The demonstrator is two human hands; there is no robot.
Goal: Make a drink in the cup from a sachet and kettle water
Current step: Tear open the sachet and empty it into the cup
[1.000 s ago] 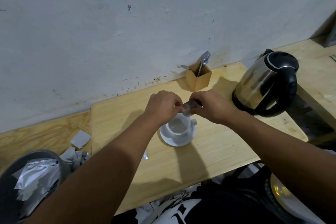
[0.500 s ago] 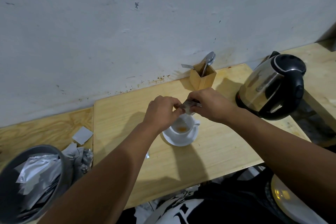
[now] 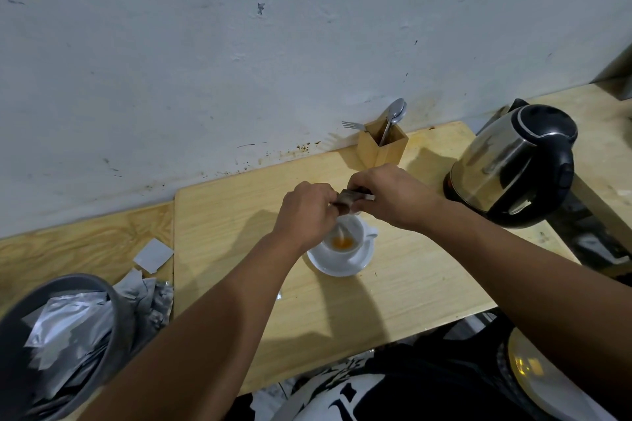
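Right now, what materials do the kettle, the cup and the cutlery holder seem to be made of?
The kettle: polished metal body, likely stainless steel, mirror reflections; lid and handle look like black plastic. The cup: glossy white, probably ceramic. The cutlery holder: pale matte wood, possibly bamboo.

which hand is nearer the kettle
Right. The right hand holds the sachet over the cup, just left of the kettle; the left hand is farther left.
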